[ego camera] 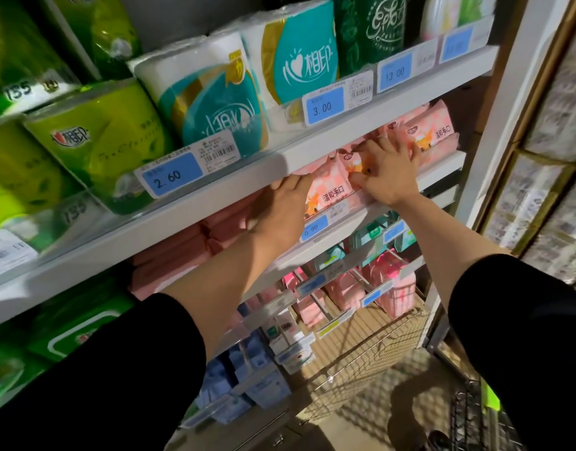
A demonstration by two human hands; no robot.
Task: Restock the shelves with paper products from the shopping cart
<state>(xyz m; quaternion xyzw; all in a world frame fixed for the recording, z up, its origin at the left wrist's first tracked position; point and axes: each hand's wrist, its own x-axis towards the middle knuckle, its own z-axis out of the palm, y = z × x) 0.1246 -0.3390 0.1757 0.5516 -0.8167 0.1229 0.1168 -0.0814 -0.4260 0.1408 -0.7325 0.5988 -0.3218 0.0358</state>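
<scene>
Both arms are reached into the second shelf (312, 151) of the unit, where a row of pink tissue packs (329, 187) is being squared up behind the shelf's front edge. The left hand (285, 206) is laid against the left side of the row with fingers straight and spread flat on the wrapping — nothing is pinched by it. The right hand (387, 170) is pressed onto the packs further toward the shelf's right end; its fingers are splayed over the fronts, while the thumb and forefinger seem to be curled onto a pack's top edge, though whether that pack is truly pinched cannot be told. The packs stand upright, touching one another, just behind the blue price label (314, 227) on the lip. On the shelf above, teal-and-white paper rolls (215, 96) and green rolls (101, 135) are stocked close to the front edge.

The step in hand is judged to be placing and tidying — the pink packs are already on the shelf and are being pushed into line. Only a corner of the shopping cart (475, 415) is seen at the lower right, and its contents are hidden. The next move would call for both hands to be withdrawn without tipping the row, then lowered to the cart for more stock.
</scene>
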